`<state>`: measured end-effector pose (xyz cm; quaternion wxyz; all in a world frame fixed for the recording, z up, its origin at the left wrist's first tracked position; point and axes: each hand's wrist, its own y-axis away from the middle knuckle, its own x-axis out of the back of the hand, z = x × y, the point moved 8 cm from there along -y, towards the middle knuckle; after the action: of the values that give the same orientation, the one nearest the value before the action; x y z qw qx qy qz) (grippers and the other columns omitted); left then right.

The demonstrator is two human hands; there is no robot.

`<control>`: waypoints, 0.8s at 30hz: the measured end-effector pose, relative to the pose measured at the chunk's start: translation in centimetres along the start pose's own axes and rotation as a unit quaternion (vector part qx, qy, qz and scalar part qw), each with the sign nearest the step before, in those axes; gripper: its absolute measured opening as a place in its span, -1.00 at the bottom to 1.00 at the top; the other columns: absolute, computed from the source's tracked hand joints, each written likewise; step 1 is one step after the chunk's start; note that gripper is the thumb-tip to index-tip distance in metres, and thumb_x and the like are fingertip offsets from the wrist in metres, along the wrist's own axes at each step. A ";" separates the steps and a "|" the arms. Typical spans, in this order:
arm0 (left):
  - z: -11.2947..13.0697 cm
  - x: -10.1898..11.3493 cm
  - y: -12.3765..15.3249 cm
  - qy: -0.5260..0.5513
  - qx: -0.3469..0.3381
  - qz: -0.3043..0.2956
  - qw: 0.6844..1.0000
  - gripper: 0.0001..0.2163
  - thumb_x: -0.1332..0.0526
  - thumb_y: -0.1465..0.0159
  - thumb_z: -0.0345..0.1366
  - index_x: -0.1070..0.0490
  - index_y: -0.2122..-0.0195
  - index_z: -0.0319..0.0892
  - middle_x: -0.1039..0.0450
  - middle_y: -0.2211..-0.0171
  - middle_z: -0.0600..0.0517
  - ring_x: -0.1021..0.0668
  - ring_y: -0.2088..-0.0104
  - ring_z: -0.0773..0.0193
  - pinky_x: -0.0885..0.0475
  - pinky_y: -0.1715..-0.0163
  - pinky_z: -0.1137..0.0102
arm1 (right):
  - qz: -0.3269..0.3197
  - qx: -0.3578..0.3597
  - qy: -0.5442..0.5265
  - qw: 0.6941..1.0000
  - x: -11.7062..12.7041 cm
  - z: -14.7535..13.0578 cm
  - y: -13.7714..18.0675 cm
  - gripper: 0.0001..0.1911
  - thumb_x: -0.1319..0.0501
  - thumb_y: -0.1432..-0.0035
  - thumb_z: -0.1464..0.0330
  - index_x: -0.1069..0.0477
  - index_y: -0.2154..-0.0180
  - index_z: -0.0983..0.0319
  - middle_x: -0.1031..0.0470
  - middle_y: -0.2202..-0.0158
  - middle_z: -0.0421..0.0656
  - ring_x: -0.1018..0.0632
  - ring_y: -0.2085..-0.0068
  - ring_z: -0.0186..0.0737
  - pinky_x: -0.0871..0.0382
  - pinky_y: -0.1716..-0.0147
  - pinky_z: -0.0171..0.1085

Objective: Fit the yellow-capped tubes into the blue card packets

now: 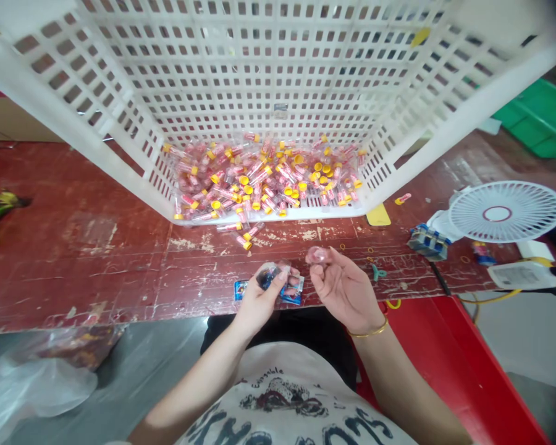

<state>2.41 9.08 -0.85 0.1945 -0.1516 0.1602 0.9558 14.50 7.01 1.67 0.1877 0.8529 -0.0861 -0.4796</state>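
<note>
My left hand (258, 295) is closed around a small clear packet with a dark blue printed card (269, 274) at the table's front edge. My right hand (343, 285) is curled, pinching a small clear pinkish tube (317, 254) between thumb and fingers; a gold bangle sits on that wrist. Blue printed cards (293, 293) lie on the table under my hands. A tilted white lattice crate (241, 74) opens toward me, holding several pink tubes with yellow caps (264, 176). A few tubes (246, 238) have spilled onto the table in front of it.
The worn red table (97, 247) carries a white fan (505, 213), a blue-white block (427, 241), a white charger with yellow cable (521, 275), a yellow card (379, 216) and rubber bands. A plastic bag (32, 383) lies lower left; green bins (542, 117) stand at right.
</note>
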 end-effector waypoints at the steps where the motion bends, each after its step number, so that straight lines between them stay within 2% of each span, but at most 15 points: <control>1: 1.3 -0.1 0.2 -0.023 -0.055 -0.009 0.998 -0.83 -0.21 -0.24 -0.19 -0.41 0.28 -0.19 -0.47 0.07 -0.11 -0.55 0.15 0.17 -0.48 0.15 0.23 | 0.005 0.031 0.019 0.999 0.0 -0.3 0.1 -0.93 -0.24 -0.10 0.35 -0.45 0.38 0.22 -0.50 0.44 -0.26 -0.55 0.40 -0.44 -0.53 0.28 -0.45; 4: 5.1 -1.4 1.4 -0.119 -0.211 -0.048 0.969 -0.92 -0.22 -0.24 -0.28 -0.42 0.33 -0.18 -0.25 -0.19 -0.14 -0.39 -0.12 0.05 -0.29 -0.08 0.13 | 0.003 0.108 0.079 0.991 -0.5 -0.6 0.7 -0.94 -0.28 -0.09 0.35 -0.47 0.37 0.21 -0.55 0.37 -0.23 -0.58 0.34 -0.38 -0.53 0.23 -0.37; 6: 6.8 -2.3 2.2 -0.153 -0.269 -0.067 0.949 -0.95 -0.22 -0.24 -0.32 -0.42 0.33 -0.17 -0.18 -0.24 -0.14 -0.32 -0.18 0.03 -0.22 -0.12 0.10 | -0.009 0.130 0.109 0.986 -1.1 -0.3 1.2 -0.95 -0.30 -0.08 0.35 -0.48 0.39 0.19 -0.56 0.34 -0.22 -0.58 0.32 -0.36 -0.52 0.25 -0.36; 11: 9.0 -3.2 3.1 -0.143 -0.340 -0.057 0.928 -0.95 -0.22 -0.23 -0.33 -0.43 0.31 -0.16 -0.37 -0.08 -0.18 -0.38 -0.12 0.03 -0.34 0.00 0.13 | 0.006 0.216 0.177 0.960 -1.5 -0.1 2.1 -0.96 -0.34 0.00 0.41 -0.54 0.42 0.16 -0.58 0.21 -0.18 -0.57 0.18 -0.28 -0.48 0.18 -0.31; 14: 9.7 -2.9 3.4 -0.136 -0.368 -0.032 0.919 -0.96 -0.24 -0.21 -0.34 -0.45 0.32 -0.17 -0.42 0.01 -0.16 -0.45 -0.04 0.07 -0.36 0.02 0.15 | 0.012 0.256 0.219 0.941 -1.5 -0.4 2.3 -0.94 -0.35 0.03 0.43 -0.58 0.44 0.15 -0.59 0.20 -0.14 -0.58 0.17 -0.21 -0.49 0.21 -0.25; 19: 9.9 -2.4 3.6 -0.119 -0.385 -0.025 0.915 -0.98 -0.26 -0.20 -0.38 -0.48 0.34 -0.17 -0.48 0.16 -0.10 -0.50 0.05 0.10 -0.37 0.05 0.16 | 0.011 0.279 0.245 0.928 -1.8 -0.3 2.3 -0.96 -0.36 0.06 0.40 -0.59 0.48 0.14 -0.61 0.25 -0.10 -0.60 0.25 -0.17 -0.50 0.31 -0.25; 24: 8.8 -2.0 3.5 -0.110 -0.339 -0.012 0.934 -0.96 -0.27 -0.18 -0.37 -0.52 0.35 -0.13 -0.48 0.15 -0.09 -0.50 0.05 0.09 -0.38 0.03 0.13 | 0.030 0.270 0.249 0.930 -1.6 0.2 2.3 -0.92 -0.35 0.09 0.46 -0.58 0.52 0.16 -0.60 0.27 -0.13 -0.59 0.29 -0.24 -0.51 0.28 -0.27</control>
<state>0.67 8.66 8.67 0.1595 -0.1044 -0.1972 0.9617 13.59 5.41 3.73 -0.0197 0.9602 -0.1886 -0.2049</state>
